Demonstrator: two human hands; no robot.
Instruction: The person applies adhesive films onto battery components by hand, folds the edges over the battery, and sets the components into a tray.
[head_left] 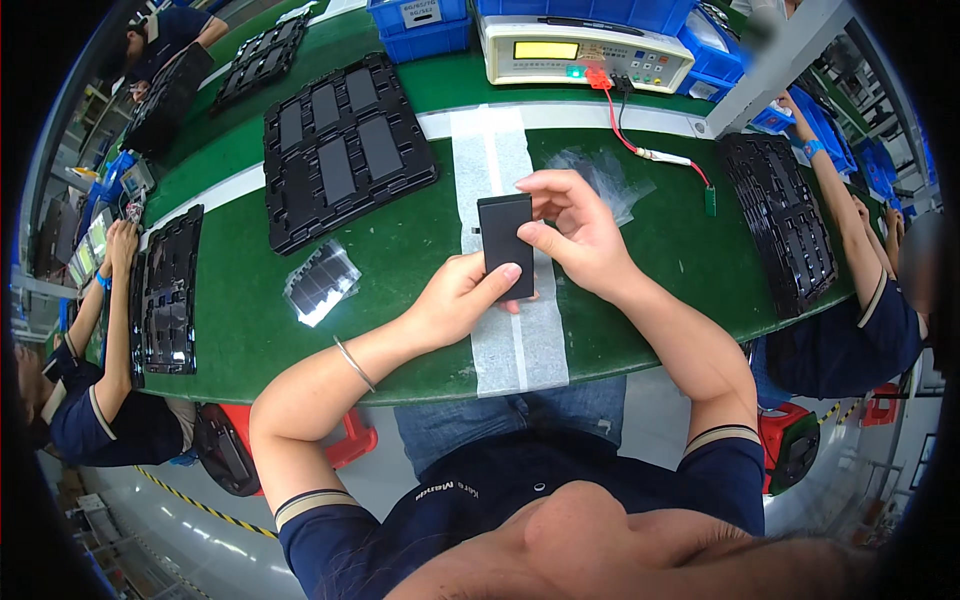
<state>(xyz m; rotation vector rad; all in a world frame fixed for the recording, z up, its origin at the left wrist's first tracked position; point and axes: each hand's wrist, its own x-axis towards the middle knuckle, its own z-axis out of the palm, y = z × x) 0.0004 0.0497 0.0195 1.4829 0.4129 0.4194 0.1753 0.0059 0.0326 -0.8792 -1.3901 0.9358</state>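
A flat black rectangular block [505, 240], which looks like a battery pack, is held upright over a white cloth strip [525, 355] on the green table. My left hand [468, 290] grips its lower part, the thumb lying across the front face and the fingers behind. At the upper right side, my right hand [575, 225] has its thumb tip against the block's edge and its index finger curled near the top corner. Left of my left hand lies a small pile of dark-patterned film sheets [322, 284]. Clear plastic film [605, 180] lies beyond my right hand.
A black tray [348, 150] with several dark flat pieces is at the back left. Behind stands a white tester [585, 55] with red and black leads ending in a small green board [711, 201]. Another black tray [780, 220] is at right. Co-workers' arms [120, 300] show at both sides.
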